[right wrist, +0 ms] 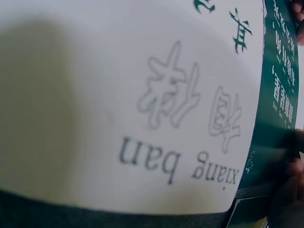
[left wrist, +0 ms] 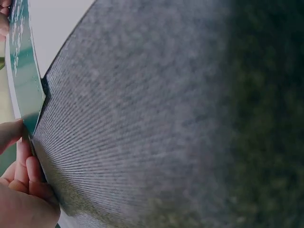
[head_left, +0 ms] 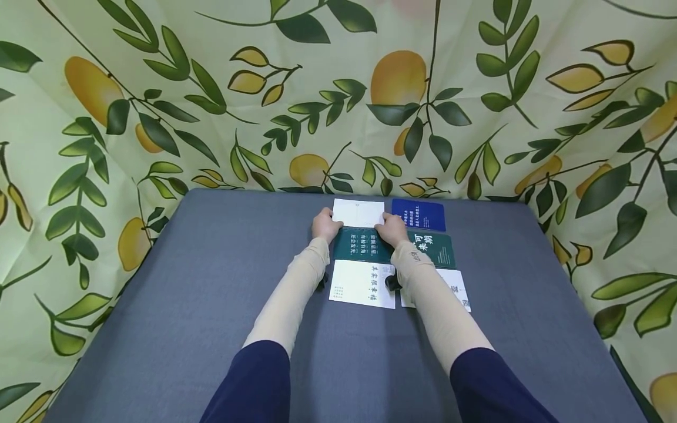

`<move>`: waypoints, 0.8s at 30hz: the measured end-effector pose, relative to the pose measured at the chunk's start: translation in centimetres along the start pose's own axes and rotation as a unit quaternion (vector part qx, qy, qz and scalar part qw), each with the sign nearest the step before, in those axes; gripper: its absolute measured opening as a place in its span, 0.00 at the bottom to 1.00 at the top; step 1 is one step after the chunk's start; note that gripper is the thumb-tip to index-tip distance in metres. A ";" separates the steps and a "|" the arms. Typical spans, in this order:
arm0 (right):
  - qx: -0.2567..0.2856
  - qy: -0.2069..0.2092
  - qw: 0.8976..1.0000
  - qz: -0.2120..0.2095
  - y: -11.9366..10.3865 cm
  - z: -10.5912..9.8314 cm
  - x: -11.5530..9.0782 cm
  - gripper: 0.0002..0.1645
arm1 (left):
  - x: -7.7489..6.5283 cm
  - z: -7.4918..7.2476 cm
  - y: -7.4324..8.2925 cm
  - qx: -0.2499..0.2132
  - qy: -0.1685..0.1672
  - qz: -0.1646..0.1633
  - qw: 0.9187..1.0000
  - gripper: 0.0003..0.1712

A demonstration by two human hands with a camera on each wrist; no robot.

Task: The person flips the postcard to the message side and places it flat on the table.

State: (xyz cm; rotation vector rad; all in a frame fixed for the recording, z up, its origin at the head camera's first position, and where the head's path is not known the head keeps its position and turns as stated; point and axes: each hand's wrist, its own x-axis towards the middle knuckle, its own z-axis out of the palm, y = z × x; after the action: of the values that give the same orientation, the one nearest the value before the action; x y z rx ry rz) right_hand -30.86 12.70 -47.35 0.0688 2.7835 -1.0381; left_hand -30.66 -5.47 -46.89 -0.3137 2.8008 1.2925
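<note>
fingers [left wrist: 36, 169] of two hands [head_left: 325, 227] hold one card [head_left: 358, 212] near five others [head_left: 349, 286].

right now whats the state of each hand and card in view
Left hand: pinching the top white card at its left side
Right hand: gripping that card's right side
Top white card: nearly blank face showing, held by both hands
Blue card: lying, lettering showing
Left green card: lettering showing
Right green card: lettering showing, left part hidden
Near left white card: lying, lettering showing
Near right white card: lying, partly hidden
</note>
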 end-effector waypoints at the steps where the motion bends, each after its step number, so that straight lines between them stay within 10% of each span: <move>1: -0.002 -0.001 1.000 0.002 0.0 0.0 -0.1 0.23 | -0.1 0.0 0.0 0.001 0.002 0.000 1.000 0.19; 8: -0.010 0.006 1.000 0.000 -0.1 -0.1 -0.1 0.12 | -0.1 0.2 0.3 0.008 0.016 -0.005 1.000 0.18; 15: 0.013 -0.014 1.000 0.011 -0.4 -0.9 -0.6 0.32 | 0.1 0.0 0.3 0.009 0.000 -0.010 1.000 0.27; 24: 0.089 0.044 0.995 -0.026 0.4 -2.9 -1.0 0.28 | 1.3 1.7 0.8 0.023 0.028 0.019 0.999 0.22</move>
State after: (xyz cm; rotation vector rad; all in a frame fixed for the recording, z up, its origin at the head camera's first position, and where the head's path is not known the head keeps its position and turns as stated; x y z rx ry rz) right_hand -30.26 14.88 -45.32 0.0672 2.7755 -1.3258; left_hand -32.15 -3.89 -47.52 -0.3012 2.8911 1.2434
